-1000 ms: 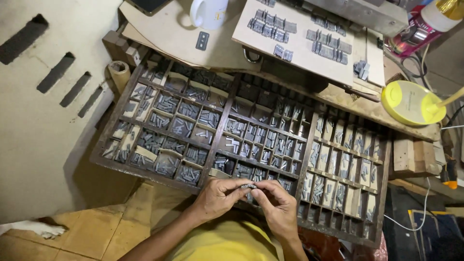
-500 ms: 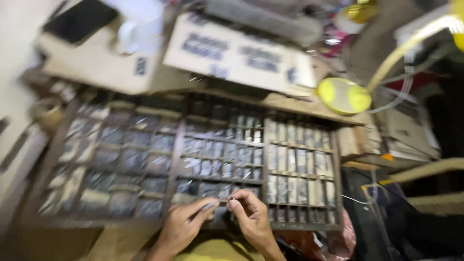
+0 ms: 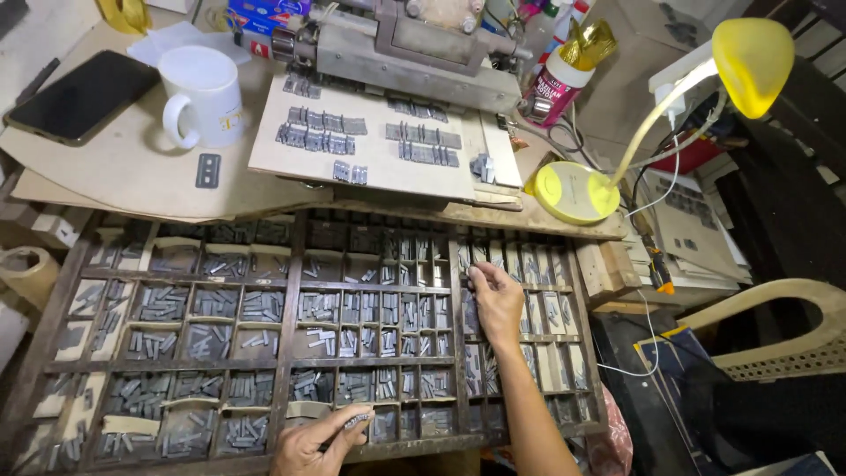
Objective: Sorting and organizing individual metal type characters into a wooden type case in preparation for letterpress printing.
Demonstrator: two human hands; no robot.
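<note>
Nearest me, at six o'clock, my left hand is clenched on a short row of metal type, pinched between thumb and fingers over the front rail of the wooden type case. Up at about two o'clock from it, my right hand reaches into a narrow compartment on the case's right side, fingertips down among the sorts; I think they pinch one, but I cannot tell. Beyond the case, on the worktop, a board of set type lies at twelve o'clock, a white mug and a dark phone at ten, a yellow lamp at one.
</note>
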